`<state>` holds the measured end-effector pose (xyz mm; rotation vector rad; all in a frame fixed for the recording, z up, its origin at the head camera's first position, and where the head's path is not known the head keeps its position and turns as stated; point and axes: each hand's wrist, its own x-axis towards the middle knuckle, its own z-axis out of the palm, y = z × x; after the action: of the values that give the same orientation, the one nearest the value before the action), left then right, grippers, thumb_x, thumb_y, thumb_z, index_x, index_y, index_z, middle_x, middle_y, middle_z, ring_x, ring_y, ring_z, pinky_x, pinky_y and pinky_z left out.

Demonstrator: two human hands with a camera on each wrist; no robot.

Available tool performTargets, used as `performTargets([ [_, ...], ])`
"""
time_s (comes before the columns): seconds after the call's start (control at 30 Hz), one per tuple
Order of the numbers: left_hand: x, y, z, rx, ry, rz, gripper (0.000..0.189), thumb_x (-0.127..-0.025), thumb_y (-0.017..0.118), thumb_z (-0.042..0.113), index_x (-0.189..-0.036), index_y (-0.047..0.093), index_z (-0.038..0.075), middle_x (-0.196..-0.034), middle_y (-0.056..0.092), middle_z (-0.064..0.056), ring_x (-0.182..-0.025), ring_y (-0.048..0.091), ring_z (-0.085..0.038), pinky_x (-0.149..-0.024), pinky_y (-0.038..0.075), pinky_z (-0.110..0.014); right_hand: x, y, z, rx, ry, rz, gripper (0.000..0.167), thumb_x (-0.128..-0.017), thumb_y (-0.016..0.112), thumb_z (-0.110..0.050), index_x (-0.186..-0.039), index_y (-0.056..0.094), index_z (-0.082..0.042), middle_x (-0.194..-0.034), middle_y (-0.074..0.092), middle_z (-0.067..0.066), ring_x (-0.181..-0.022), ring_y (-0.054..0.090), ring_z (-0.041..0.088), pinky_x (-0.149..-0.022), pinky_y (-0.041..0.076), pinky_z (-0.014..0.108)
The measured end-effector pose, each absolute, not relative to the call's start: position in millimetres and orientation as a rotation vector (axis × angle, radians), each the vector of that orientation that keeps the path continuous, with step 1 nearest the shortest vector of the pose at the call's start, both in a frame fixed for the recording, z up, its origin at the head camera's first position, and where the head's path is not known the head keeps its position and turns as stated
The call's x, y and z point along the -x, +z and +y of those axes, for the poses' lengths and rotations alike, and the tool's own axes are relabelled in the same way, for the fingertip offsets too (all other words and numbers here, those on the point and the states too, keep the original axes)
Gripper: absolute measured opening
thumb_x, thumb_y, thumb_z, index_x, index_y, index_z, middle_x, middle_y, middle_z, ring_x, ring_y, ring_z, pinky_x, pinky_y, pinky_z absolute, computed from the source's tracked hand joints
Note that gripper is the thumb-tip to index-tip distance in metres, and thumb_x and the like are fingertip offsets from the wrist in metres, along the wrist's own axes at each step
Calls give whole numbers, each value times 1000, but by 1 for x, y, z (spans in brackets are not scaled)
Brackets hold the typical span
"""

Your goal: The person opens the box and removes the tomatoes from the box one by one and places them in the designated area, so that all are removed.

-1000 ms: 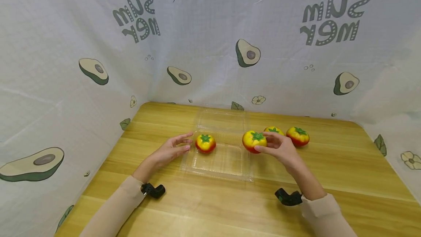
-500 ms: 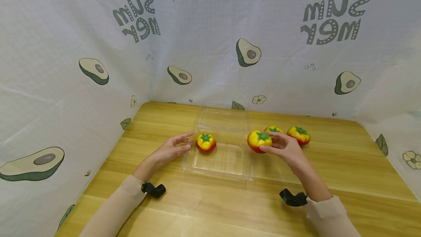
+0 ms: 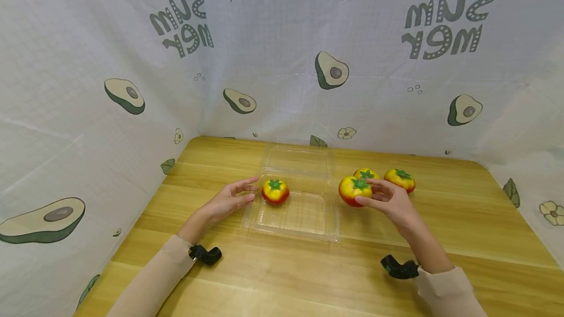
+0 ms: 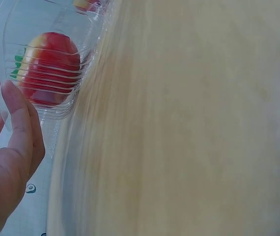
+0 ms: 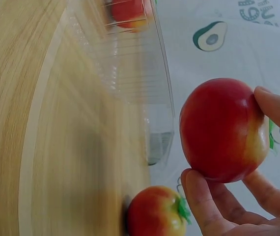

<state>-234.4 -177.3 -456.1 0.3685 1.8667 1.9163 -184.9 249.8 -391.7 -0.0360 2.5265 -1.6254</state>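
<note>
My right hand [image 3: 394, 204] holds a red-and-yellow toy tomato [image 3: 351, 191] with a green leafy top, pinched between thumb and fingertips. It hangs in the air just right of an open clear plastic clamshell box [image 3: 291, 234]. Inside the box, at its left end, sits another toy tomato [image 3: 275, 192]. My left hand [image 3: 229, 201] is at the box's left side; in the left wrist view its thumb and fingers [image 4: 17, 118] pinch the clear rim. Behind the held tomato, a third toy tomato [image 3: 366, 173] is partly hidden.
One more toy tomato [image 3: 400, 180] stands on the wooden table [image 3: 282, 278] at the right. The box's lid [image 3: 298, 158] lies folded back toward a white curtain [image 3: 282, 62] printed with avocados. A black wrist camera [image 3: 398, 268] is strapped on each wrist.
My right hand has moved right with the toy tomato, away from the box and closer to the two on the table. The left hand stays at the box's left side.
</note>
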Motion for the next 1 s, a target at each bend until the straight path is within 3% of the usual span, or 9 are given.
performTargets([
  [0.23, 234, -456, -177, -363, 1927, 1863, 58, -100, 58, 0, -154, 36, 4, -144, 40, -28, -116, 55, -25, -93, 53, -26, 183, -393, 257, 21, -1604, 2518, 70, -95, 70, -24, -148, 36, 7, -146, 37, 32, -129, 43, 49, -105, 42, 58],
  [0.7, 234, -456, -176, -363, 1924, 1866, 59, -100, 58, 0, -154, 35, 4, -143, 40, -27, -119, 54, -27, -94, 52, -26, 180, -396, 272, -15, -1580, 2513, 71, -97, 67, -26, -149, 33, 7, -147, 34, 33, -129, 39, 51, -106, 38, 61],
  [0.77, 233, -457, -176, -364, 1923, 1866, 59, -100, 59, 1, -154, 36, 4, -143, 41, -27, -119, 54, -26, -94, 52, -26, 179, -396, 274, -20, -1579, 2511, 70, -98, 67, -26, -149, 33, 8, -147, 34, 33, -129, 39, 50, -105, 39, 59],
  [0.93, 234, -458, -176, -361, 1930, 1863, 58, -100, 58, 1, -154, 36, 3, -143, 40, -28, -117, 55, -25, -93, 52, -25, 177, -398, 282, -26, -1579, 2522, 69, -98, 66, -24, -149, 33, 8, -145, 37, 32, -128, 42, 48, -93, 47, 32],
  [1.0, 235, -458, -176, -363, 1928, 1867, 58, -100, 58, 1, -154, 36, 3, -144, 40, -28, -117, 55, -25, -93, 52, -24, 177, -398, 285, -31, -1581, 2526, 69, -98, 66, -24, -149, 33, 8, -144, 38, 31, -128, 42, 47, -90, 46, 27],
])
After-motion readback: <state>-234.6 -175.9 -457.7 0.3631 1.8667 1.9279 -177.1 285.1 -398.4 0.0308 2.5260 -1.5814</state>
